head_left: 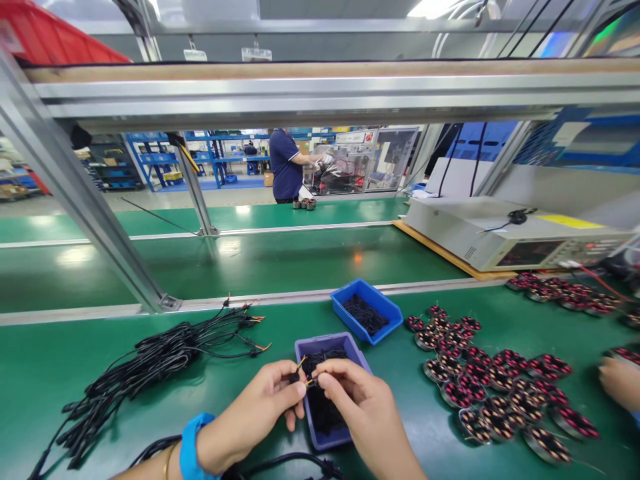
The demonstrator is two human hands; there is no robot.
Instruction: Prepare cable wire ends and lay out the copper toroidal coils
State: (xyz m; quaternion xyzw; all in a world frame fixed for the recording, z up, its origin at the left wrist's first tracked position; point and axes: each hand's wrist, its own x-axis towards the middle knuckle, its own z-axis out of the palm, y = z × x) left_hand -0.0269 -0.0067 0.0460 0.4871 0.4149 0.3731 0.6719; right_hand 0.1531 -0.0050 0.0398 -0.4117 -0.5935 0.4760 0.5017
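Observation:
My left hand [270, 400] and my right hand [357, 407] meet over a purple tray [304, 347] of small black parts at the table's front. Both pinch the stripped end of a black cable [304, 373], whose yellow and orange wire tips show between the fingertips. The left wrist wears a blue band [191, 445]. The cable runs down under my arms toward the front edge.
A bundle of black cables [150, 363] lies to the left. A blue tray [366, 311] of black parts sits behind. Several motor stators [493, 380] cover the green mat on the right. Another person's hand [620, 380] is at the right edge. A grey instrument [510, 233] stands behind; a person works far off.

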